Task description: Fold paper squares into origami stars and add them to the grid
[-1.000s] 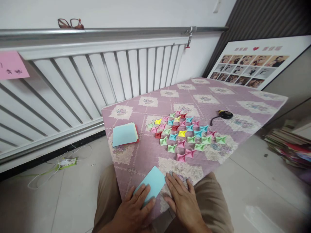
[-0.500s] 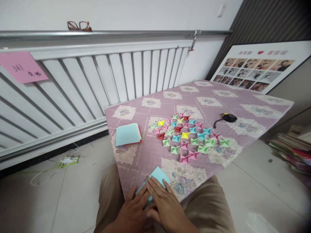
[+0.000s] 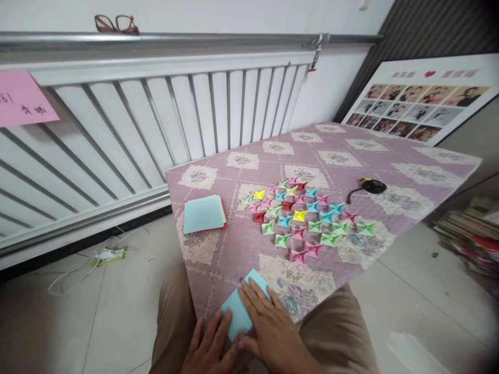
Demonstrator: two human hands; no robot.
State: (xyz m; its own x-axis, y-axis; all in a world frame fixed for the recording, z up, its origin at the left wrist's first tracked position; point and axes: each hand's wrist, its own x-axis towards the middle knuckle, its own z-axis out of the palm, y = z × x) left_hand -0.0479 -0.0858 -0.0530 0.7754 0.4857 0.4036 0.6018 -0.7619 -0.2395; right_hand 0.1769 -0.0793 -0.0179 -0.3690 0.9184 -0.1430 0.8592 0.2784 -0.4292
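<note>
A light blue folded paper (image 3: 238, 310) lies near the front corner of the table. My right hand (image 3: 268, 324) rests flat on its right part, fingers stretched out over it. At the paper's lower left edge is my left hand (image 3: 212, 345), its fingers spread and the fingertips touching the paper. Beyond the hands, several small folded paper pieces (image 3: 299, 216) in pink, green, blue, yellow and red stand in rows. A stack of paper sheets (image 3: 202, 214), light blue on top with red beneath, sits at the table's left side.
The table (image 3: 237, 254) has a purple flowered cloth. A black coiled cable (image 3: 373, 186) lies at its right. Behind stands a white radiator (image 3: 218, 109) with glasses (image 3: 117, 24) on the pipe above. A photo board (image 3: 421, 98) leans at the back right.
My left hand has drawn back down and left, baring more of the blue paper. My right hand stays on the paper, slightly farther right. The view has shifted a little.
</note>
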